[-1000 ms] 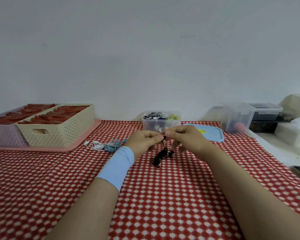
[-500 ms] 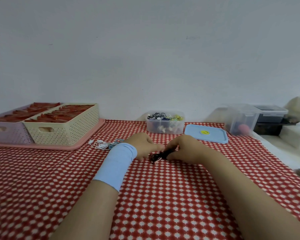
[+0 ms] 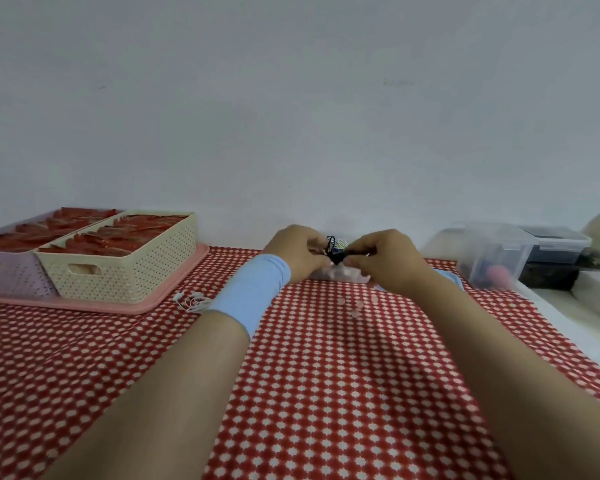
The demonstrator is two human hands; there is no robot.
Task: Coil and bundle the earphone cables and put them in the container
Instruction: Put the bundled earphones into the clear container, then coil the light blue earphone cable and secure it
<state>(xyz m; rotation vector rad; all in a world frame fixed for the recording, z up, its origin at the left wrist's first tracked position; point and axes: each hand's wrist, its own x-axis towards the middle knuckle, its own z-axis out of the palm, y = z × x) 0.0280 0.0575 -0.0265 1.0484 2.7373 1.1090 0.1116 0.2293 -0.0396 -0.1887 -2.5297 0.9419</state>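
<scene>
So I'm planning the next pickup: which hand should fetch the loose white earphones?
Left, probably. The left hand is beside the white earphones on the cloth; the right hand would have to cross over. Both pinch the black bundle.

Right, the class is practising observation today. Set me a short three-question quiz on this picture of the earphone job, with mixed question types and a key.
1. True or false: the black earphone bundle lies flat on the checked tablecloth.
2. Which wrist wears the blue wristband? A left; B right; C both.
3. What lies loose on the cloth just beside the pink tray?

Key
1. False: the left hand and right hand pinch it between them, up off the cloth.
2. A.
3. The white earphones.
</scene>
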